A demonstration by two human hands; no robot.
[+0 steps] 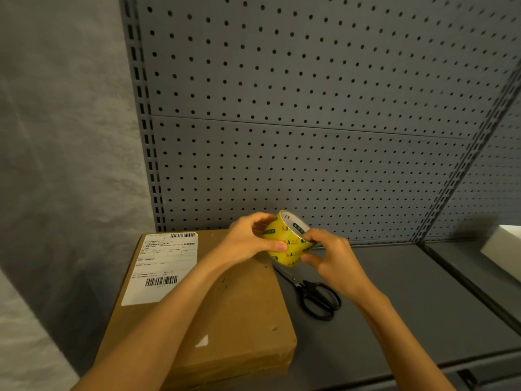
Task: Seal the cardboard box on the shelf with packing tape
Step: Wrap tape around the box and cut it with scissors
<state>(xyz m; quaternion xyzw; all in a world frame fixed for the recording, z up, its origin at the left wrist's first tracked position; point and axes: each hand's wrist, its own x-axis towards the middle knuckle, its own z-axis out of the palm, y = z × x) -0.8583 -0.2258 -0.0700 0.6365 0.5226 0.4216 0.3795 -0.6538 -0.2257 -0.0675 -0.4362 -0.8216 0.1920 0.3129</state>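
Tape roll point(287, 240), light, stiff and slick-faced, sits gripped by left hand point(248, 241) and pinched by right hand point(329, 256) above the cardboard box point(225, 306) at the shelf point(394, 292) left end; best held by its rims.

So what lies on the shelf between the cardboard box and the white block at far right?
In the head view, black scissors lie on the grey shelf just right of the cardboard box; from there to the white block the shelf is bare.

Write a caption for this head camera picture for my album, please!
Both hands, left and right, hold a yellow tape roll above a cardboard box, scissors beside it.
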